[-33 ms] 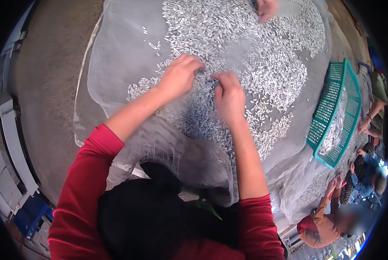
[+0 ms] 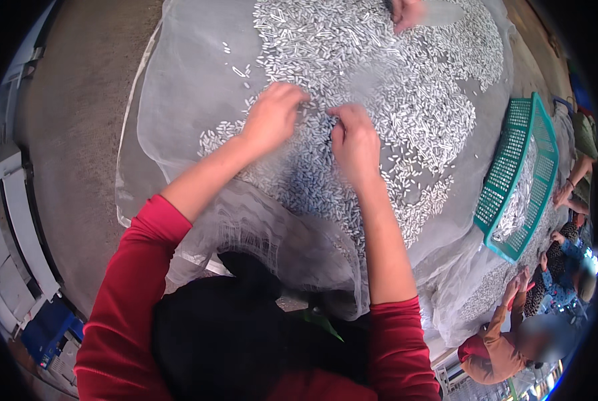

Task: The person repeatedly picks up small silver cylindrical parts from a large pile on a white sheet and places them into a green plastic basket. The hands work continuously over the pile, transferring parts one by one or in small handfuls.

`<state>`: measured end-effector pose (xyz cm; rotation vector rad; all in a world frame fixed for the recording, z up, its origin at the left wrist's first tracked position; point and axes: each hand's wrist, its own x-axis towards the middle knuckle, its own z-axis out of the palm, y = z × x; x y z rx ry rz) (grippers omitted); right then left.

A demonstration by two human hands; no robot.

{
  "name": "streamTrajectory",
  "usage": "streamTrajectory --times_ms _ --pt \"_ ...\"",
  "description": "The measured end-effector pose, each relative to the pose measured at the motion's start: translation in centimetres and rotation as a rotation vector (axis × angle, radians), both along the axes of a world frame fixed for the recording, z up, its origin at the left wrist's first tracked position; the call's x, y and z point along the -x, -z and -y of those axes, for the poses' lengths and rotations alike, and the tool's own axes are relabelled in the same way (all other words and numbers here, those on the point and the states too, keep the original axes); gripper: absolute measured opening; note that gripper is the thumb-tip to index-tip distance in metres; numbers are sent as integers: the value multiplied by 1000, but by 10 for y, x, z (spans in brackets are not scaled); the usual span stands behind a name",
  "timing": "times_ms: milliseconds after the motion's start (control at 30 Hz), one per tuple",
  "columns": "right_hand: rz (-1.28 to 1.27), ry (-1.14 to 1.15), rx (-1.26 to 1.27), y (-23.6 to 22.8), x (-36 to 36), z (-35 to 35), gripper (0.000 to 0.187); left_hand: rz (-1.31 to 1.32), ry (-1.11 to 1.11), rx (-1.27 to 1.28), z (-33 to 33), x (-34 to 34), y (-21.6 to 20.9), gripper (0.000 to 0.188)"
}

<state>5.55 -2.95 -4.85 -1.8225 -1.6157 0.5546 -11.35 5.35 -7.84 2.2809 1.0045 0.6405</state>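
A broad layer of small, pale, silvery elongated pieces [image 2: 432, 127] lies spread over a fine whitish mesh sheet [image 2: 192, 80]. My left hand [image 2: 272, 117] rests low over the pieces left of the middle, its fingers curled together and pointing right. Close by on the right is my right hand [image 2: 357, 140], fingers bent inward, with the thumb below the index finger. Both sets of fingertips are at the layer, a short gap apart. Whatever they pinch, if anything, is too small to make out. Darker, bluish-looking pieces [image 2: 306, 180] lie in the shade between my forearms.
Another person's hand [image 2: 408, 13] reaches over the pieces at the far edge. On the right stands a tilted green plastic basket [image 2: 515, 160] with shiny silvery contents. Several people work beyond it at more pieces [image 2: 483, 291]. Bunched mesh [image 2: 272, 227] lies near my body.
My fingers have shifted very slightly over the pieces. The other person's hand at the far edge has moved a little. The whole view has drifted slightly.
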Motion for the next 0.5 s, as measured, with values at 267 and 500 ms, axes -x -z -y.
streamTrajectory --times_ms 267,500 --pt "214 203 158 34 34 -89 12 -168 -26 -140 -42 39 11 15" --pt "238 104 161 38 44 -107 16 -244 -162 -10 -54 50 15 16"
